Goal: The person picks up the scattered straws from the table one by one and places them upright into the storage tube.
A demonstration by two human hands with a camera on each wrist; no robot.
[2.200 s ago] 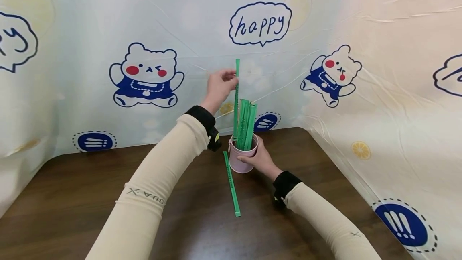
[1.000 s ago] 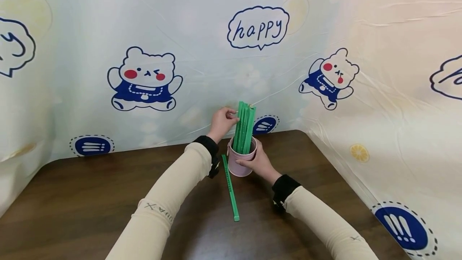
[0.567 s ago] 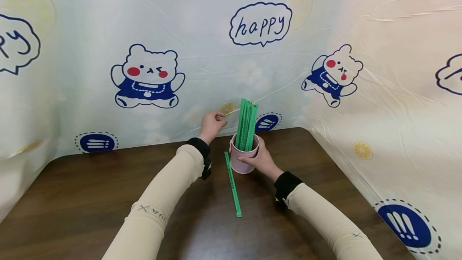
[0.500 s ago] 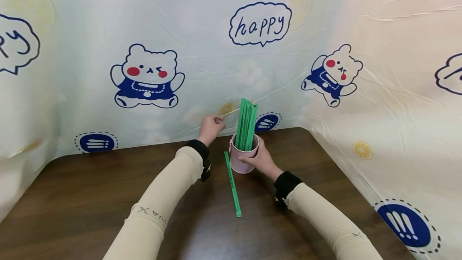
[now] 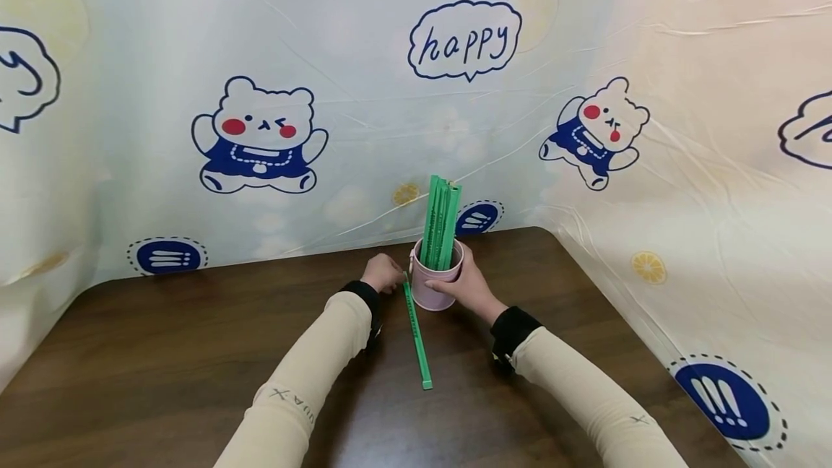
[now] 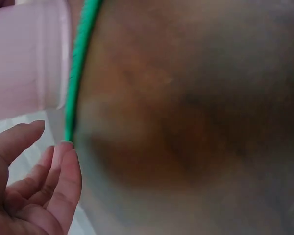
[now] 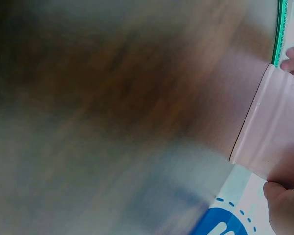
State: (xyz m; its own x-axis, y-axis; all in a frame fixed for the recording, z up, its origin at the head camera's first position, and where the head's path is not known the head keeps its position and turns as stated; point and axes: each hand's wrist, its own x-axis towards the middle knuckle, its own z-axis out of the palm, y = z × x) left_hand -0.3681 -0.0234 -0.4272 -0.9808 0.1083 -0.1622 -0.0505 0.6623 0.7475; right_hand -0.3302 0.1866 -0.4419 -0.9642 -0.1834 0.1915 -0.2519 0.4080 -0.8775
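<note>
A long green paper-wrapped straw (image 5: 417, 338) with dark print lies on the table beside a small pink bucket (image 5: 429, 296). At its far end is my left hand (image 5: 382, 274). In the left wrist view the fingertips touch the tip of that straw (image 6: 79, 63), while the thumb stands apart from it. Several similar green straws (image 5: 440, 226) stand upright in the bucket, leaning slightly right; their lower ends are hidden. My right hand (image 5: 473, 287) grips the bucket from the right, thumb across its front. The right wrist view shows the thumb against the bucket's wall (image 7: 269, 122).
The brown wooden table (image 5: 195, 360) reaches to a pale printed curtain (image 5: 370, 143) with bear drawings, which closes off the back and right side. The bucket stands near the table's back edge.
My left hand put a green straw in among the others in the bucket, let it go, drew left, then came down to the straw on the table. My right hand kept hold of the bucket.
</note>
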